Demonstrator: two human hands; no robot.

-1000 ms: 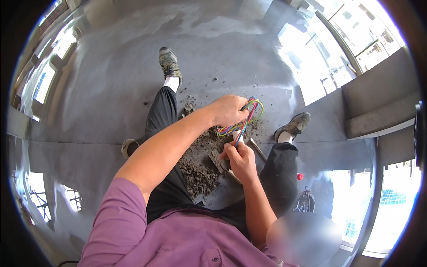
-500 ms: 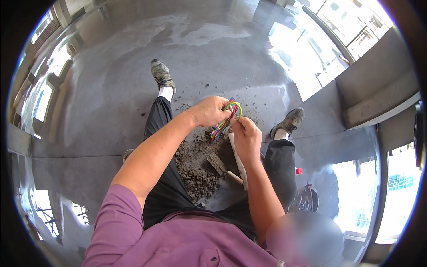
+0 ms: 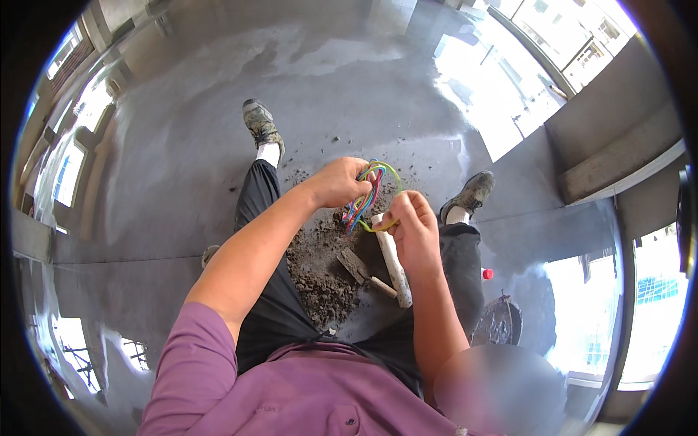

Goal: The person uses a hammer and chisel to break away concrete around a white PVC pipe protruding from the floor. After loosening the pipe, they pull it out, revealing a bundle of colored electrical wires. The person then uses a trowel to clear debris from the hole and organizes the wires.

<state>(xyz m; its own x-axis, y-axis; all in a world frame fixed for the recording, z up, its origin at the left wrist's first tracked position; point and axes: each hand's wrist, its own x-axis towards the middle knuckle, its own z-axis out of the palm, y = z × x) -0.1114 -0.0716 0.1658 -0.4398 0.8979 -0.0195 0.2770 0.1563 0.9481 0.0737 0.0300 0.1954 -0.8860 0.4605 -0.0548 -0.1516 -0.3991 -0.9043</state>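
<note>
A bundle of coloured electrical wires (image 3: 369, 198), red, blue and green, hangs in a loop over the rubble between my legs. My left hand (image 3: 343, 182) is closed round its upper part. Held a little lower and to the right, my right hand (image 3: 414, 221) pinches a yellow-green wire (image 3: 398, 179) that bows out from the bundle. Its fingertips partly hide where that strand runs. Beneath my right hand lies a white pipe (image 3: 393, 263), its upper end close to the wires.
Dark loose rubble (image 3: 320, 287) spreads between my legs, with a flat grey piece (image 3: 353, 266) and a short pale rod (image 3: 383, 288) on it. To the right are a red cap (image 3: 487, 274) and a dark bucket (image 3: 500, 323). Smooth grey concrete floor (image 3: 327, 87) stretches ahead.
My right hand has moved slightly right and down, away from my left, drawing the yellow-green wire into a wider loop. My left hand keeps its hold on the bundle.
</note>
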